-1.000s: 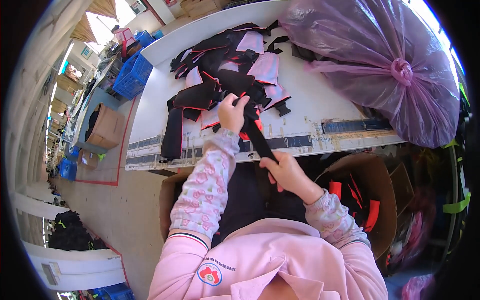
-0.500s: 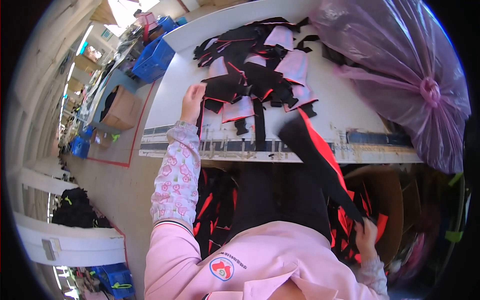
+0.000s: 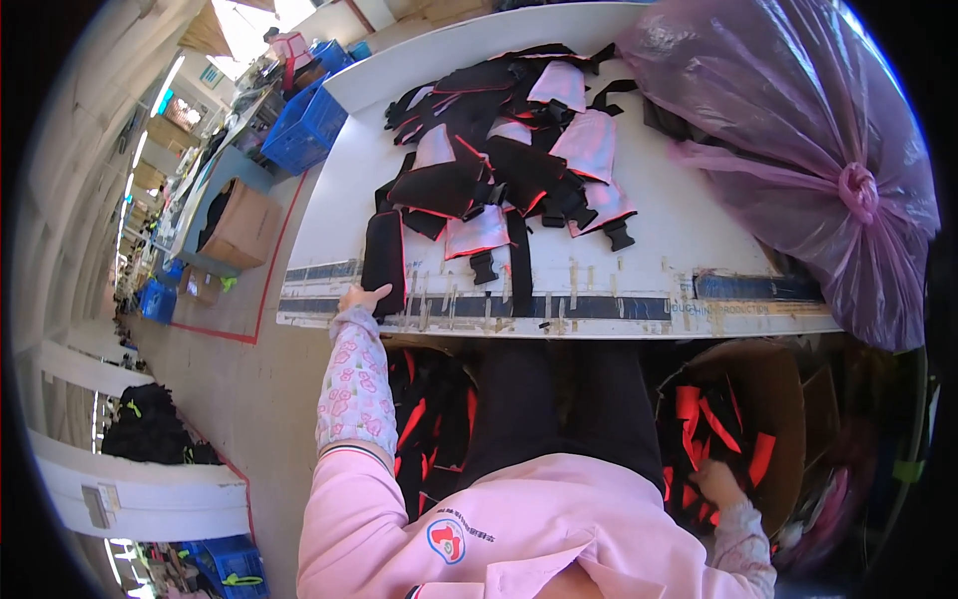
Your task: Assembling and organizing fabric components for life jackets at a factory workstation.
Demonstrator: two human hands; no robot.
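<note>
My left hand (image 3: 365, 299) rests at the table's front left edge, thumb stretched across the lower end of a long black fabric piece (image 3: 383, 255) with a red edge. That piece lies flat, pointing away from me. Beyond it is a loose pile of black padded straps (image 3: 439, 188) with red trim, silvery-pink panels (image 3: 587, 145) and black buckles (image 3: 484, 268). Low on the right, my right hand (image 3: 718, 483) reaches into a cardboard box (image 3: 791, 439), among red and black fabric pieces (image 3: 699, 414). Its fingertips are partly hidden, so their grip cannot be made out.
A big purple plastic bag (image 3: 773, 90), knotted shut, covers the table's right side. More black and red pieces (image 3: 431, 429) sit below the table on the left. Blue crates (image 3: 304, 125), an open carton (image 3: 239, 225) and a black heap (image 3: 155, 424) stand farther left.
My left hand has come down to the table edge, with the black piece now flat beside the pile. The black-and-red strap hanging from my right hand has left the air; that hand is in the box.
</note>
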